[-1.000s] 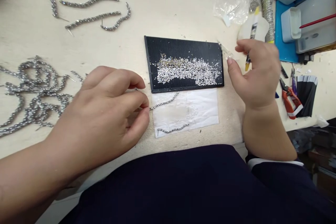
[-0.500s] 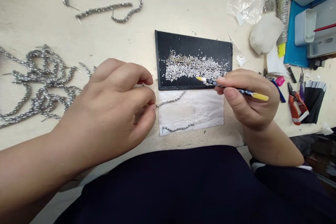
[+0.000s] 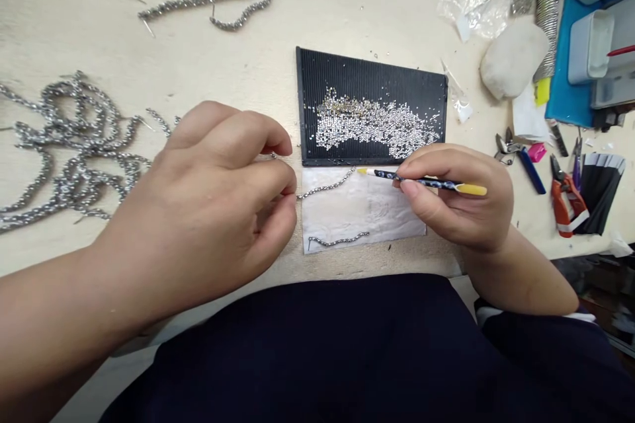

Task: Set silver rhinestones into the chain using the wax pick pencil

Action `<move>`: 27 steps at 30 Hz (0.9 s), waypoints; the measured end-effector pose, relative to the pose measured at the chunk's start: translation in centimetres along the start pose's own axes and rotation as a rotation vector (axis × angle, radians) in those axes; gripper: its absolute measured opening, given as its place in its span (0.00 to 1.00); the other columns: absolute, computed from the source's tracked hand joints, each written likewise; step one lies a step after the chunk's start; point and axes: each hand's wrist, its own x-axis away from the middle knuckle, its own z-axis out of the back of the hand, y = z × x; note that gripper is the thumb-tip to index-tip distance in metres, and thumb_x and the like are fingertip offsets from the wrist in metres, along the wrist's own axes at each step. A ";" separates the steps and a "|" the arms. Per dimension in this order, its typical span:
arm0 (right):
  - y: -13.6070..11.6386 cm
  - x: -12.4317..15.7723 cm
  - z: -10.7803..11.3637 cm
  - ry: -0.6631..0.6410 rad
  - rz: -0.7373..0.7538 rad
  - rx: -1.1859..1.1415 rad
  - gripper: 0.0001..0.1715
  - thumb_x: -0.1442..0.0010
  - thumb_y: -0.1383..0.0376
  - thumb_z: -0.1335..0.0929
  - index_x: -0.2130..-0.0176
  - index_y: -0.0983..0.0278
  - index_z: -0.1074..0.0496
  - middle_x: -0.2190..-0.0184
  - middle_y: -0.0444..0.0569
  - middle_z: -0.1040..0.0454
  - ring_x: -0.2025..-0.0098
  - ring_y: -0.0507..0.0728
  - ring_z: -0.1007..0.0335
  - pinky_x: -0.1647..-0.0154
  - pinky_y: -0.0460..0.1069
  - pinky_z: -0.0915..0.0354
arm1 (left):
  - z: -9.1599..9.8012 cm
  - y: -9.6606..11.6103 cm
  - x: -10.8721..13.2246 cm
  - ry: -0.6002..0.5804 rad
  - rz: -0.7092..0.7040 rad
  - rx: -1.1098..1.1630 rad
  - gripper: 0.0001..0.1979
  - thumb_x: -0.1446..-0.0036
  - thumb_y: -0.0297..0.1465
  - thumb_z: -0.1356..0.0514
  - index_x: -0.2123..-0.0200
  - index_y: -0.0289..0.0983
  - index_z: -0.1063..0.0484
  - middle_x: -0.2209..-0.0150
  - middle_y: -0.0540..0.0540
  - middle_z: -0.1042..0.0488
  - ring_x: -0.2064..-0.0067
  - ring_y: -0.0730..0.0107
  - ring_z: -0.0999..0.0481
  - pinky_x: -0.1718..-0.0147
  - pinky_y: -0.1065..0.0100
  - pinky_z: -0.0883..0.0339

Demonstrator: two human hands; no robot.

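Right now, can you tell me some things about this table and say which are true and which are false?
1. The right hand holds a pencil. True.
2. The black tray is empty. False: many tiny silver beads lie on it.
3. The left hand pinches one end of a thin chain. True.
4. The red pliers are in the left hand. False: they lie on the table, far right, with no hand touching them.
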 end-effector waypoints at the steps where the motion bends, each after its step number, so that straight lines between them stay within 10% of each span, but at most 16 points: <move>1: 0.0 0.0 0.0 0.005 0.004 -0.002 0.09 0.35 0.73 0.25 0.58 0.59 0.17 0.65 0.46 0.13 0.65 0.55 0.15 0.63 0.49 0.18 | 0.1 0.0 0.0 0.000 0.001 0.002 0.18 0.25 0.36 0.48 0.67 0.39 0.25 0.49 0.44 0.27 0.45 0.55 0.25 0.43 0.47 0.25; 27: 0.1 0.1 -0.1 0.013 -0.015 -0.027 0.10 0.35 0.71 0.24 0.55 0.57 0.16 0.63 0.46 0.12 0.64 0.56 0.15 0.64 0.51 0.19 | 0.4 0.2 0.0 -0.036 0.010 0.025 0.15 0.27 0.36 0.45 0.65 0.39 0.24 0.48 0.44 0.25 0.44 0.52 0.24 0.42 0.47 0.28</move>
